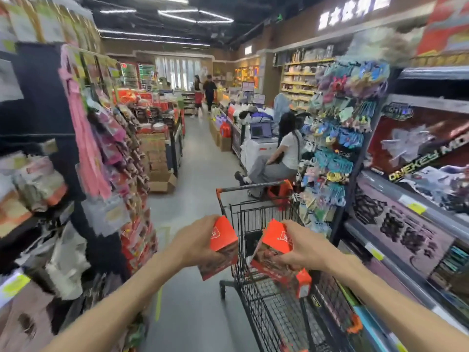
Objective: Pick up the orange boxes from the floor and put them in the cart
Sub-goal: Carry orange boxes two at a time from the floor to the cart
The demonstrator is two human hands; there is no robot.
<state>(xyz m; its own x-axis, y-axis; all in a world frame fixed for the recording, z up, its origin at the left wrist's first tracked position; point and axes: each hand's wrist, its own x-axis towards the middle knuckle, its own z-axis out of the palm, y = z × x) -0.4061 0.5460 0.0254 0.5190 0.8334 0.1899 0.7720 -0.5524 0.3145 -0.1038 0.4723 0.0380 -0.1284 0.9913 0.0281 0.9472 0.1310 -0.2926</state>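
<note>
Each grip was curled round one orange cardboard box: left hand on one box, right hand on another box, above the black wire cart; box print was blurred.

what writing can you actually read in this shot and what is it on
"ONEKEY MO", cut off at the frame edge: on the toy box on the right shelf.
White sign high on the wall: too blurred to read.
White print on both orange boxes: too blurred to read.
Shelf price tags: too small to read.
</note>
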